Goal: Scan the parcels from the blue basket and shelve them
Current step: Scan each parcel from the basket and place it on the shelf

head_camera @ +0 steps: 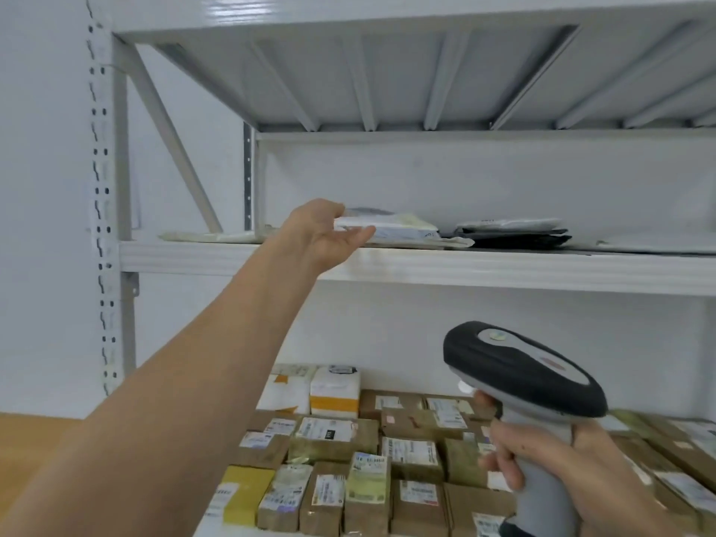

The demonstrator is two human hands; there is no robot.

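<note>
My left hand (323,236) reaches up to the middle shelf (503,267) of a white metal rack. It pinches the near end of a flat white parcel (391,226), thumb below and fingers over the top. That parcel lies on a pile of pale mailer bags at the shelf's left part. Low on the right, my right hand (542,455) grips the grey handle of a black-and-grey barcode scanner (523,368), its head pointing up and left. The blue basket is not in view.
Dark and grey mailer bags (515,234) lie stacked right of the white parcel. The lower shelf holds several labelled cardboard boxes (348,459) packed close together. A perforated rack upright (102,226) stands at the left, and another shelf deck (387,71) hangs overhead.
</note>
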